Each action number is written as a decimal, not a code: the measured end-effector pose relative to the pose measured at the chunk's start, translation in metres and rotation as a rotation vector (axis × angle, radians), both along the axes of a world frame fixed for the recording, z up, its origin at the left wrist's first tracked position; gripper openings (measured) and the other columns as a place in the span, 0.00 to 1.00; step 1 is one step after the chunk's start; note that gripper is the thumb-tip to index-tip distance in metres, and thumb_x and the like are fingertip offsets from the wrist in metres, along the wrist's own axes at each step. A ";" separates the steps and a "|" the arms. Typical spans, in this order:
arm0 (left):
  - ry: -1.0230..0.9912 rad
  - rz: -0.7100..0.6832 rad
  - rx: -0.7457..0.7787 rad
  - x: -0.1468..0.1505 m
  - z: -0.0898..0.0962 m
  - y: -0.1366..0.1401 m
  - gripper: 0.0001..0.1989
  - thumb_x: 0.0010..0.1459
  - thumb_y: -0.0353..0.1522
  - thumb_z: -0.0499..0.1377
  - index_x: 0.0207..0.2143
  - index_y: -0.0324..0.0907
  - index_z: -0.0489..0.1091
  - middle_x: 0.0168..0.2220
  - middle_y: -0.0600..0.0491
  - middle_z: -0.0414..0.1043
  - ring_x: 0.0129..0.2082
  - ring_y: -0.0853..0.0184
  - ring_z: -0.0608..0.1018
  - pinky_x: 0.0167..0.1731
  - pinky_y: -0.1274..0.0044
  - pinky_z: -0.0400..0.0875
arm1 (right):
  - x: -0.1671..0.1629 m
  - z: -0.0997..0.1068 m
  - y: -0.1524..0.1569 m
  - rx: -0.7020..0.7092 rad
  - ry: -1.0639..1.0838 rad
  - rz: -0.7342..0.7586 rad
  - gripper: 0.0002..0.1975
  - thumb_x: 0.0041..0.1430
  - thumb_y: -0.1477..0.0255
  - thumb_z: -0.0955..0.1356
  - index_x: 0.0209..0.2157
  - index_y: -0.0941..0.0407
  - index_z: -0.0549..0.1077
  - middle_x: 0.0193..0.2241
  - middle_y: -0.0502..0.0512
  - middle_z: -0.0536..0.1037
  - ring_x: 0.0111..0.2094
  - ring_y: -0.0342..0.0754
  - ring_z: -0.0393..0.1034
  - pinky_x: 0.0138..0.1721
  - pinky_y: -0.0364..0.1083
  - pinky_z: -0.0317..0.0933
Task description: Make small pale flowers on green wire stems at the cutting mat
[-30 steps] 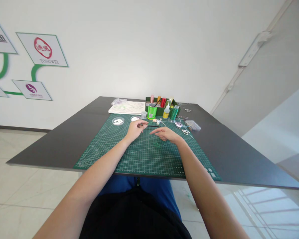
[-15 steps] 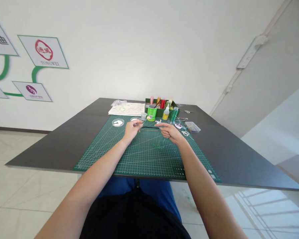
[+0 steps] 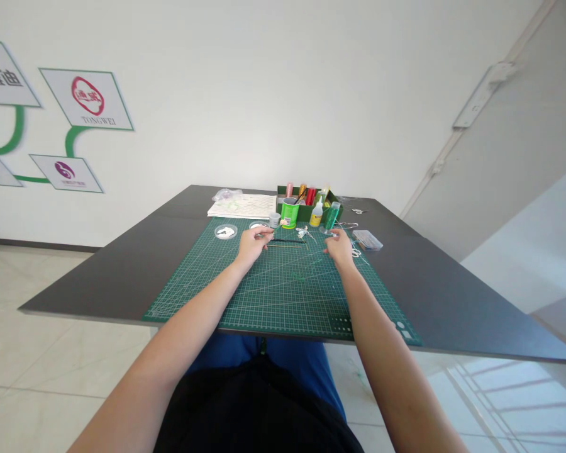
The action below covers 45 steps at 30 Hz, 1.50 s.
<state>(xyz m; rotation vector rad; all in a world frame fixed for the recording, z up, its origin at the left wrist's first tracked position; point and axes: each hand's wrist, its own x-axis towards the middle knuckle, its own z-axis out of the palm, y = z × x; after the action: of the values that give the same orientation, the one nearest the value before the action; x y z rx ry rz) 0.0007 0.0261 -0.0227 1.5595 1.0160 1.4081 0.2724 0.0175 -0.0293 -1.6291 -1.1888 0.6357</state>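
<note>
Fingers of left hand (image 3: 251, 245) pinched on what looks like a small flower (image 3: 283, 221) over the mat (image 3: 264, 296), long axis slanting away-right, bloom outermost; right hand (image 3: 340, 246) by scissors (image 3: 356, 253), can't tell its grip.

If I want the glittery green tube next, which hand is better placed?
Probably your right hand: it is close by, just in front of the green tube. Your left hand is farther off and seems to pinch a small pale piece.
</note>
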 end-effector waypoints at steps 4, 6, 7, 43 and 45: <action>0.005 -0.027 0.008 0.003 0.002 -0.003 0.11 0.50 0.31 0.67 0.38 0.37 0.81 0.32 0.51 0.78 0.18 0.75 0.70 0.21 0.80 0.66 | -0.014 0.007 -0.006 0.121 0.051 -0.023 0.29 0.48 0.76 0.67 0.55 0.58 0.70 0.54 0.64 0.73 0.21 0.38 0.68 0.22 0.42 0.61; 0.009 -0.048 0.011 0.004 0.002 -0.005 0.11 0.50 0.32 0.67 0.38 0.38 0.81 0.31 0.51 0.78 0.18 0.75 0.70 0.21 0.80 0.66 | -0.026 0.012 -0.012 0.148 0.115 0.143 0.30 0.48 0.75 0.67 0.57 0.57 0.69 0.58 0.64 0.71 0.21 0.38 0.67 0.18 0.41 0.57; 0.011 -0.059 0.013 0.005 0.002 -0.005 0.12 0.50 0.32 0.67 0.38 0.38 0.80 0.31 0.51 0.78 0.18 0.74 0.71 0.21 0.80 0.66 | -0.032 0.014 -0.016 0.150 0.156 0.241 0.31 0.49 0.74 0.68 0.58 0.56 0.69 0.60 0.65 0.70 0.21 0.38 0.67 0.16 0.40 0.54; 0.244 0.001 0.018 0.008 -0.002 -0.003 0.09 0.54 0.23 0.64 0.38 0.38 0.80 0.29 0.52 0.79 0.19 0.72 0.74 0.29 0.77 0.73 | -0.060 0.026 -0.039 0.039 -0.067 0.772 0.22 0.59 0.64 0.67 0.48 0.64 0.79 0.12 0.41 0.60 0.14 0.39 0.52 0.18 0.40 0.48; 0.284 0.022 0.028 0.008 0.000 -0.005 0.09 0.55 0.23 0.64 0.38 0.39 0.80 0.29 0.52 0.79 0.20 0.71 0.74 0.30 0.75 0.73 | -0.059 0.027 -0.040 0.031 -0.070 0.781 0.22 0.59 0.63 0.67 0.48 0.63 0.80 0.12 0.42 0.60 0.14 0.39 0.52 0.19 0.40 0.48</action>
<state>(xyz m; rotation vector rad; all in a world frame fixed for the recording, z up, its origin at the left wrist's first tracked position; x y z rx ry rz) 0.0083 0.0214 -0.0229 1.8097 1.1861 1.2422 0.2129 -0.0227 -0.0024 -1.1294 -1.8892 1.0337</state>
